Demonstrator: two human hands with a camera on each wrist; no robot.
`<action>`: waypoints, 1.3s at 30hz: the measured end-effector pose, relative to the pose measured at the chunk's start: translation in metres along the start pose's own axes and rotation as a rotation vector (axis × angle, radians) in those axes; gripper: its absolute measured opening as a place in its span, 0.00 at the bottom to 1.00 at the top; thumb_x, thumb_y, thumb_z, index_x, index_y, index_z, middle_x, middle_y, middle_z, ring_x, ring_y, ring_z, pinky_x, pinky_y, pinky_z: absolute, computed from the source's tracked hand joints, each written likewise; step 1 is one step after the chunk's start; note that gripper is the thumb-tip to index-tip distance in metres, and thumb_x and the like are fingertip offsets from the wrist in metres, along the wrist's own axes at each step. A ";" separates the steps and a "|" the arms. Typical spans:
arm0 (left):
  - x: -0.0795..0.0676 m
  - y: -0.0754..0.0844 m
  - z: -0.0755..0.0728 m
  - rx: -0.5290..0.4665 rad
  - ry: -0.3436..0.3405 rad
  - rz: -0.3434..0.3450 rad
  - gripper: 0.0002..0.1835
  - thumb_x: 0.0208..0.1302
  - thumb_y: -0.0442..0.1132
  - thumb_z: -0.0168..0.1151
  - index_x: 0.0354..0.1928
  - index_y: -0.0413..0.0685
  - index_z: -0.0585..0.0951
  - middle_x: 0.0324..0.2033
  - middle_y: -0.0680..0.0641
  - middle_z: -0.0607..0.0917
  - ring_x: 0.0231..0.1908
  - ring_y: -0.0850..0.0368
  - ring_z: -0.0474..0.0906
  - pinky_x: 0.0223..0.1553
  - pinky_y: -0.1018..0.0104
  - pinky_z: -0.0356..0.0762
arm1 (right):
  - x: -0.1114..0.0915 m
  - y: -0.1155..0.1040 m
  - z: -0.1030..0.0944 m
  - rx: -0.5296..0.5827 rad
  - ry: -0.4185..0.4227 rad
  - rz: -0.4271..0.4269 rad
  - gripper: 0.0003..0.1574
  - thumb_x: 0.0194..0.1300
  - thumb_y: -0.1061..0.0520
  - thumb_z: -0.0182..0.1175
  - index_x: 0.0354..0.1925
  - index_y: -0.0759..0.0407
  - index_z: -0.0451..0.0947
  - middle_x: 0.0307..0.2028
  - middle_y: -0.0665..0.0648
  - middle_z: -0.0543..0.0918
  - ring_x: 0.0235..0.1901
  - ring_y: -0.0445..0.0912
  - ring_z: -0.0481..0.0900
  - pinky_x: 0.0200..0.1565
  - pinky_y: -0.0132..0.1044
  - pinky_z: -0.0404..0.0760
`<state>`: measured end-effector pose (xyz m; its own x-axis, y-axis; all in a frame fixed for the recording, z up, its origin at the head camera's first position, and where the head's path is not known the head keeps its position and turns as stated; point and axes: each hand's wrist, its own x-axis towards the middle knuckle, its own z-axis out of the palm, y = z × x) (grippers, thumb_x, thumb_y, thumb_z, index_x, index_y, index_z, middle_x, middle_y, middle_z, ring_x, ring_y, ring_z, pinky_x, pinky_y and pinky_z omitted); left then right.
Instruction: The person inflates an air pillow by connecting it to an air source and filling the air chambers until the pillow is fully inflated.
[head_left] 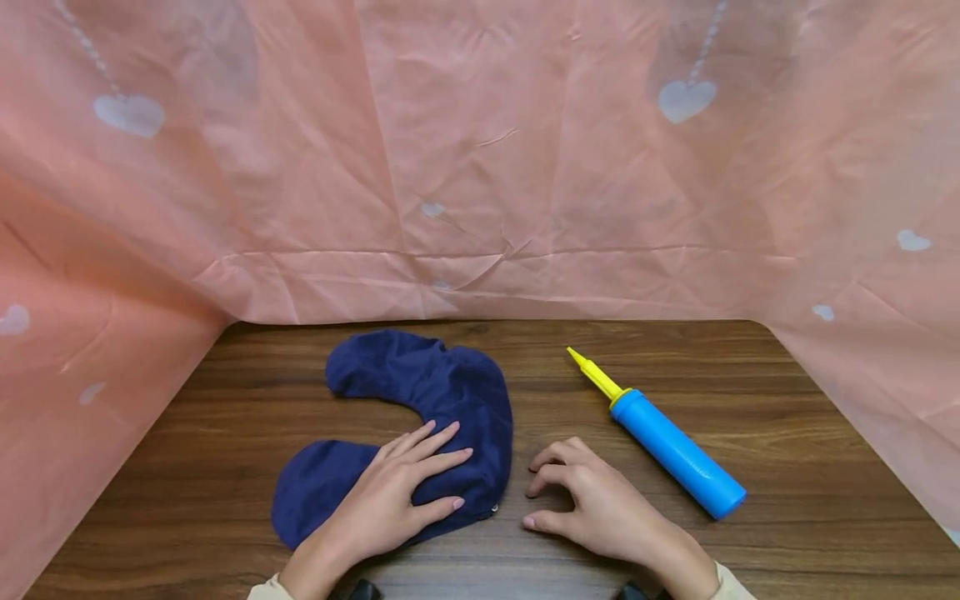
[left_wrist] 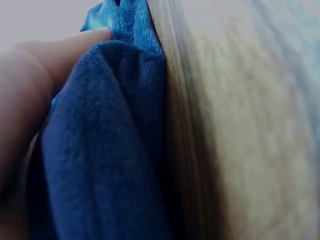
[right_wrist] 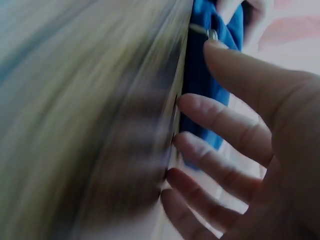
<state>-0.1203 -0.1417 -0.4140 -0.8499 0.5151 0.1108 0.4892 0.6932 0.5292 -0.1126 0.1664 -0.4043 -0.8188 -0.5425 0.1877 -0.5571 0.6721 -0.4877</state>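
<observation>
A navy blue U-shaped neck pillow (head_left: 474, 400), flat and creased, lies on the table with its opening toward the left. My left hand (head_left: 397, 492) rests on its near part, fingers spread and fairly straight. In the left wrist view the soft pillow fabric (left_wrist: 105, 150) bulges beside that hand. My right hand (head_left: 600, 504) is just right of the pillow, loosely bent and holding nothing. Near the pillow's lower right corner shows a small metallic zipper pull (head_left: 494, 508). The right wrist view has the bent fingers (right_wrist: 215, 160) close to the tabletop, apart from the pillow.
A blue hand pump (head_left: 678, 454) with a yellow nozzle (head_left: 596, 375) lies diagonally right of the pillow, beyond my right hand. The brown wooden table (head_left: 810, 467) is bounded at the back and sides by pink cloth (head_left: 465, 167) printed with pale hearts.
</observation>
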 end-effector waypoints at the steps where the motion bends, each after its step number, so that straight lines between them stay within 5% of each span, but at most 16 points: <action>1: 0.000 0.000 0.001 -0.001 -0.001 -0.004 0.33 0.71 0.58 0.71 0.77 0.73 0.75 0.83 0.59 0.64 0.84 0.44 0.57 0.75 0.26 0.60 | 0.003 -0.003 0.003 0.003 -0.002 -0.002 0.14 0.64 0.34 0.76 0.40 0.37 0.89 0.47 0.38 0.83 0.50 0.39 0.77 0.50 0.39 0.82; 11: -0.005 0.002 0.007 0.009 -0.017 -0.003 0.39 0.69 0.59 0.73 0.80 0.74 0.70 0.84 0.58 0.62 0.85 0.42 0.55 0.75 0.26 0.60 | 0.023 -0.023 0.026 -0.022 0.045 0.036 0.19 0.57 0.33 0.80 0.30 0.42 0.90 0.31 0.36 0.82 0.35 0.33 0.73 0.35 0.29 0.75; 18: -0.006 0.003 0.007 0.015 -0.012 0.006 0.40 0.68 0.58 0.75 0.80 0.72 0.70 0.84 0.56 0.62 0.85 0.42 0.55 0.76 0.27 0.60 | 0.022 -0.026 0.030 -0.040 0.054 0.022 0.18 0.52 0.37 0.85 0.27 0.42 0.87 0.29 0.35 0.81 0.34 0.30 0.71 0.35 0.29 0.75; 30: -0.003 0.004 0.004 -0.019 -0.016 -0.028 0.43 0.62 0.56 0.80 0.79 0.71 0.72 0.84 0.56 0.62 0.85 0.41 0.54 0.75 0.25 0.57 | 0.025 -0.027 0.029 0.010 0.009 -0.014 0.13 0.60 0.49 0.81 0.26 0.38 0.85 0.29 0.32 0.81 0.33 0.31 0.71 0.34 0.28 0.73; 39: 0.000 0.003 0.000 -0.027 -0.015 -0.023 0.45 0.59 0.55 0.82 0.78 0.71 0.74 0.83 0.58 0.64 0.84 0.42 0.56 0.75 0.25 0.59 | 0.027 -0.020 0.019 -0.025 -0.021 -0.088 0.19 0.58 0.54 0.81 0.24 0.37 0.79 0.27 0.33 0.77 0.33 0.31 0.67 0.34 0.27 0.70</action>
<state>-0.1187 -0.1397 -0.4129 -0.8578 0.5068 0.0858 0.4638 0.6913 0.5540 -0.1208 0.1289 -0.4061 -0.7635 -0.6105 0.2106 -0.6303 0.6334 -0.4488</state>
